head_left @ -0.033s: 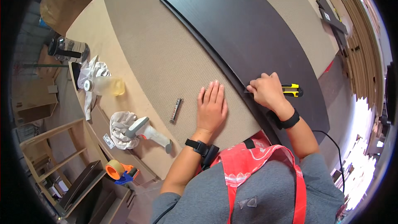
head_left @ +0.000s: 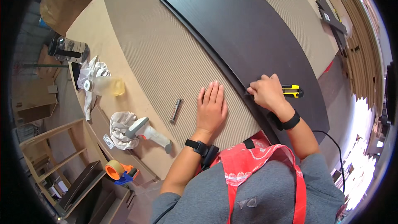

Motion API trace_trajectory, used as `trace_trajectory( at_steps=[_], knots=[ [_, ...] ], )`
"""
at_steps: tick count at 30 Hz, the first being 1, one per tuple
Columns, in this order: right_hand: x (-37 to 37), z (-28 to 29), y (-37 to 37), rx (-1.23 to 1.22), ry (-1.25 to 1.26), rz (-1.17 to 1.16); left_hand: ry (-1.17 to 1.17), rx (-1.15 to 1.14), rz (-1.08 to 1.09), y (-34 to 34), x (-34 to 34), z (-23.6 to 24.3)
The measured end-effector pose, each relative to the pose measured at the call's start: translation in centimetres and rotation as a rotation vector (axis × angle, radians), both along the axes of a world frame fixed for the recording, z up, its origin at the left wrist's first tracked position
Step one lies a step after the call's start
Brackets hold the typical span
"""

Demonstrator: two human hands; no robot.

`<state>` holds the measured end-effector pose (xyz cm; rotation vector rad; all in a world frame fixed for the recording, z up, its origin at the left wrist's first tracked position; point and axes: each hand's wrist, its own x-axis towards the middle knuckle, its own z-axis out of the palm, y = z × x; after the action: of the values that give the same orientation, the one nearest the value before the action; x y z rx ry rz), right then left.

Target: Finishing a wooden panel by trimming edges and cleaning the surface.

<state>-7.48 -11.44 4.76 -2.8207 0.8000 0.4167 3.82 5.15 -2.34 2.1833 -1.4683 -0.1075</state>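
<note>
My right hand (head_left: 268, 93) is closed around a yellow and black utility knife (head_left: 293, 91), whose handle sticks out to the right of the fist. A bit of its blade shows by the fingertips, at the left edge of a long dark panel (head_left: 248, 29); whether it touches the edge I cannot tell. My left hand (head_left: 212, 107) lies flat, fingers stretched out, on the ribbed beige mat (head_left: 161, 54) just left of the panel. Left of that hand rests a small slim tube-like object (head_left: 176, 110) with dark ends.
Along the table's left side are a grey and white handheld scanner (head_left: 147, 134), white cloth (head_left: 122, 126), a bottle of yellowish liquid (head_left: 107, 86) and a clear jug (head_left: 74, 49). A tape dispenser (head_left: 118, 171) sits lower left. Dark strips (head_left: 331, 23) and stacked cardboard (head_left: 362, 45) are at the right.
</note>
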Motion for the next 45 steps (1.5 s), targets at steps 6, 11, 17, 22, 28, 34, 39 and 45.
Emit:
trace_trajectory(
  at_steps=[6, 11, 17, 22, 28, 34, 39, 45],
  knots=[
    [-2.1, 0.7, -0.1, 0.086, 0.068, 0.058, -0.002, -0.009, 0.006, 0.0, -0.1, -0.1],
    [-0.9, 0.8, -1.0, 0.123, -0.12, -0.046, -0.006, -0.021, 0.006, -0.1, -0.1, 0.1],
    [0.7, 0.0, -0.8, 0.053, -0.192, -0.026, -0.01, -0.024, 0.003, 0.1, 0.0, 0.1],
    [-0.3, 0.3, -0.8, -0.01, -0.032, 0.074, -0.003, -0.026, -0.002, -0.1, 0.0, 0.1],
    [-2.4, 0.9, -1.0, 0.115, 0.003, 0.13, 0.002, -0.036, 0.014, 0.0, -0.1, -0.3],
    [-2.6, 0.5, -0.5, 0.141, -0.122, -0.028, 0.005, -0.038, 0.014, 0.0, -0.1, 0.0],
    [-2.4, -0.2, 0.1, 0.077, -0.134, -0.1, -0.004, -0.027, 0.007, 0.0, -0.1, 0.0],
    [-2.0, 0.4, 0.4, -0.007, -0.051, 0.052, -0.013, -0.022, 0.012, -0.1, 0.0, -0.1]
  ],
)
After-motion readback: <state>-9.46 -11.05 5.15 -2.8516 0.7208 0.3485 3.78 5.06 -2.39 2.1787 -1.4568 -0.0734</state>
